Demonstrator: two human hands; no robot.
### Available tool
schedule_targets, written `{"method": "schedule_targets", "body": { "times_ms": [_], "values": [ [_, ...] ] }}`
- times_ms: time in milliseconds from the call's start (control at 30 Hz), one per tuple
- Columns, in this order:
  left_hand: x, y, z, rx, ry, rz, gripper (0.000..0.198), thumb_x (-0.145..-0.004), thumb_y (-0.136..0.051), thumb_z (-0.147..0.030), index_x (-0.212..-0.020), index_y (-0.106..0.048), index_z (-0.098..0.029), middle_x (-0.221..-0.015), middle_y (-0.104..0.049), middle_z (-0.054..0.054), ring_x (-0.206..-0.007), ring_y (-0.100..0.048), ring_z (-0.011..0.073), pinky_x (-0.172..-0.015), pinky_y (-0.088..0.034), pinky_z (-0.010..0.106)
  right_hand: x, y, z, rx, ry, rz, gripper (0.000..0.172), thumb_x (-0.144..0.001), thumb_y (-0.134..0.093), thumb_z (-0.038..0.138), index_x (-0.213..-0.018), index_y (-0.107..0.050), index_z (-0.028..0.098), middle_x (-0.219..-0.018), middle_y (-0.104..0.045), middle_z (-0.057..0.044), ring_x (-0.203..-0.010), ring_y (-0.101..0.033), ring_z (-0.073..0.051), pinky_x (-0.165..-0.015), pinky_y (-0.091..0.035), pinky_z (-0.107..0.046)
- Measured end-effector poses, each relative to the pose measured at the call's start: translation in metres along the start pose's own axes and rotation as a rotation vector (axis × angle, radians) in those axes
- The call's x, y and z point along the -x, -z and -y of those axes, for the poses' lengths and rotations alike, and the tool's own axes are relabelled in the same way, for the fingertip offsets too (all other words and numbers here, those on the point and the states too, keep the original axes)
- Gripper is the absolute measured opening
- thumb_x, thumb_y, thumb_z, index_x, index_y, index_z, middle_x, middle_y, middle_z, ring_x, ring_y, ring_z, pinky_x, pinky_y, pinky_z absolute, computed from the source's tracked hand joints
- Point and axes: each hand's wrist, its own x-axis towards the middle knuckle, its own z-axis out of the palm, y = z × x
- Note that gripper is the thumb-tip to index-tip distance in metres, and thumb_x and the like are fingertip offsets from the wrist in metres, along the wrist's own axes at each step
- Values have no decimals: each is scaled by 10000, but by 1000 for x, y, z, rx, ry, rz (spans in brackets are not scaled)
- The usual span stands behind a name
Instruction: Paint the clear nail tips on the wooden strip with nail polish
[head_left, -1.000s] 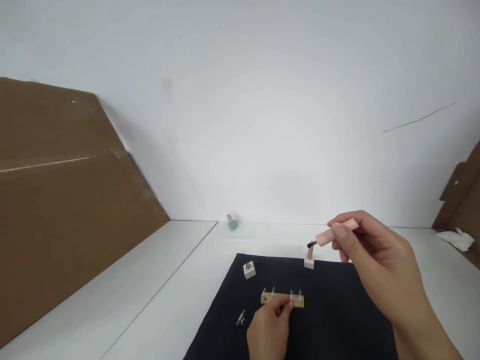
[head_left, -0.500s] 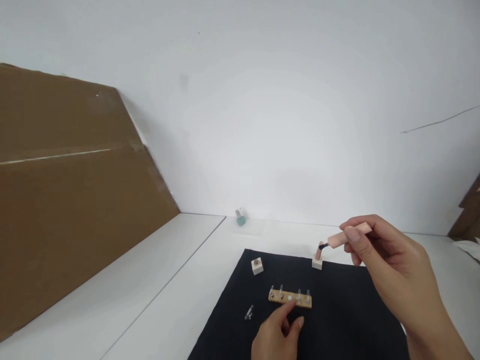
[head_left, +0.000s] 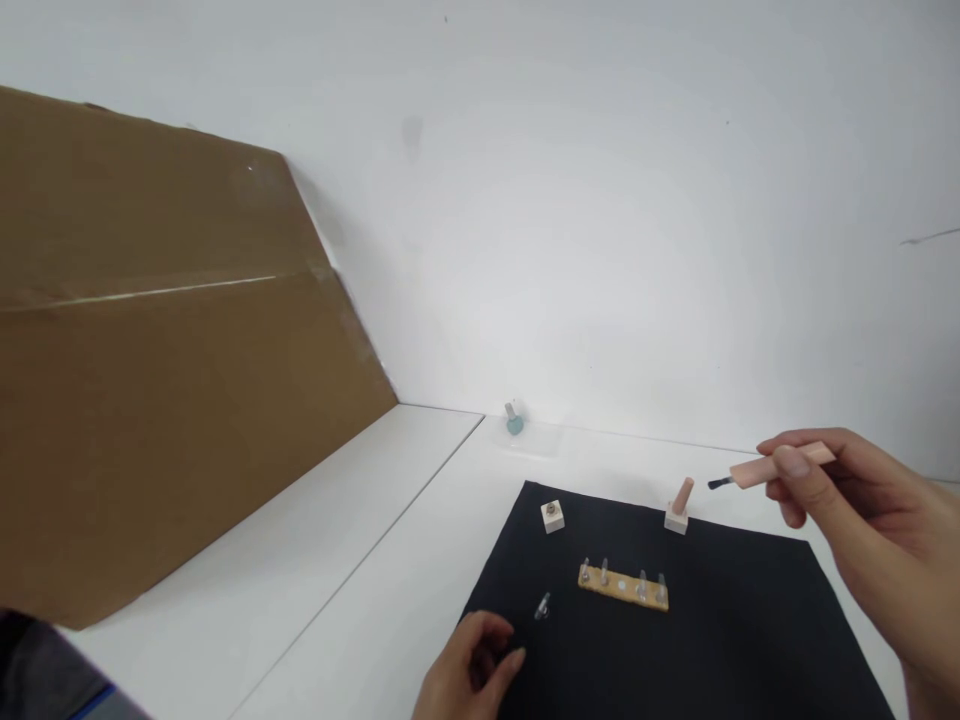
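Pinching a wooden-handled brush, the right hand hangs raised.

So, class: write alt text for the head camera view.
A right hand holds a dark-tipped peach wooden handle beside a black cloth mat; the left hand is near a small clear peg and a tan wooden strip with four pegs.

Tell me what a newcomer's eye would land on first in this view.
First comes the right hand at the right edge, pinching a peach wooden-handled tool with a dark tip. Next, a wooden strip with upright clear pegs stands out on the black cloth, with the left hand at the cloth's bottom edge. A large brown cardboard sheet fills the left side, leaning against the white wall.
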Motion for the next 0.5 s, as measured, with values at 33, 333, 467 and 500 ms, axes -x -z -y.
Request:
{"method": "schedule_targets", "body": {
  "times_ms": [33, 333, 467, 500],
  "values": [
    [-8, 0, -6, -12, 0, 41, 162, -743, -687, -377, -838, -720, -250, -732, -730, -2, -669, -672, 232, -648, -548, 311, 0, 1, 0, 7, 2, -9, 432, -904, -615, 649, -749, -739, 265, -658, -692, -14, -589, -651, -199, -526, -534, -278],
    [-33, -15, -31, -83, -105, 176, 188, -767, -620, -321, -722, -783, -238, -794, -662, 5, -724, -645, 211, -703, -502, 299, 3, 8, 4, -37, -66, -119, 398, -891, -654, 643, -762, -712, 270, -715, -730, -25, -629, -648, -214, -566, -541, -313],
    [-30, -13, -30, -64, -119, 167, 169, -788, -663, -348, -707, -767, -242, -818, -700, 11, -756, -678, 222, -696, -514, 292, 1, 5, 2, -44, -9, -80, 418, -917, -634, 643, -762, -731, 267, -702, -718, -35, -608, -655, -212, -546, -544, -302],
    [-28, -12, -32, -49, -133, 164, 173, -802, -664, -350, -709, -764, -243, -833, -710, 14, -767, -685, 222, -696, -517, 287, 0, 4, 2, -38, 1, -64, 412, -921, -633, 639, -773, -735, 268, -687, -710, -29, -589, -646, -202, -540, -547, -294]
  ]
}}
